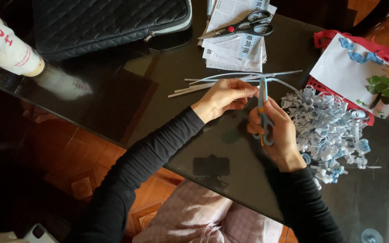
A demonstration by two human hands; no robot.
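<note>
1. At the far left we saw a white bottle with a tan cap lying tilted at the edge of the dark glass tabletop.
2. Just right of it, at the top, lay a black quilted pouch with a zipper along its side.
3. Our left hand reached in over the middle of the tabletop, its grip pinched together on the end of a thin paper strip that ran toward the blades.
4. More cut strips lay fanned out flat behind that hand, touching one another.
5. Above them sat a stack of folded newspaper, with black-handled scissors resting shut on top of it.
6. Our right hand was clamped on the grey-handled scissors, fingers through the loops, blades pointing up and away from us and meeting the held strip just beside the left fingertips.
7. Right of that hand a heap of curled blue-and-white paper coils lay on the tabletop, touching the wrist side.
8. At the far right a white card with blue cloud shapes, a yellow sun and a green tree lay on red paper.
</note>
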